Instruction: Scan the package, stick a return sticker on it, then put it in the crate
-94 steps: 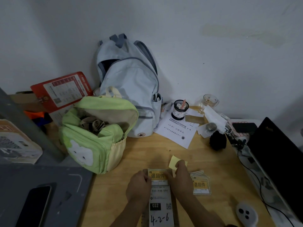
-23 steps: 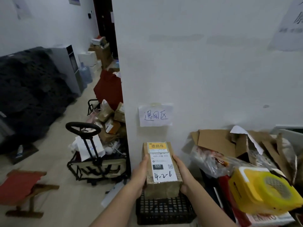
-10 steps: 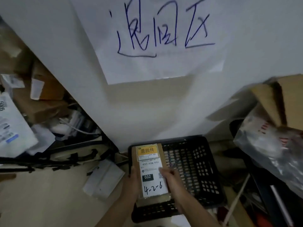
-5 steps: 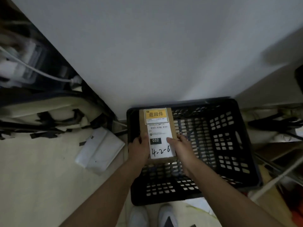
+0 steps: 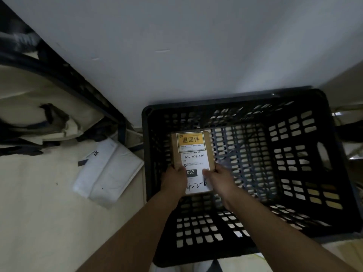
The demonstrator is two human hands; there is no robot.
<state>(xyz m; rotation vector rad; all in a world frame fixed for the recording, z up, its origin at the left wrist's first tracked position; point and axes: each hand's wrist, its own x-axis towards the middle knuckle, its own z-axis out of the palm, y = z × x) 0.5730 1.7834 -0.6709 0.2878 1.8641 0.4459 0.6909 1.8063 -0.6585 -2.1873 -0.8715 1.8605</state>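
Package point(image 5: 191, 154) between both hands' grip

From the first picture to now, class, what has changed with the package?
The package left the desk, was carried to the black crate and lowered inside. The left hand and right hand still grip its near end. The yellow sticker stays on top.
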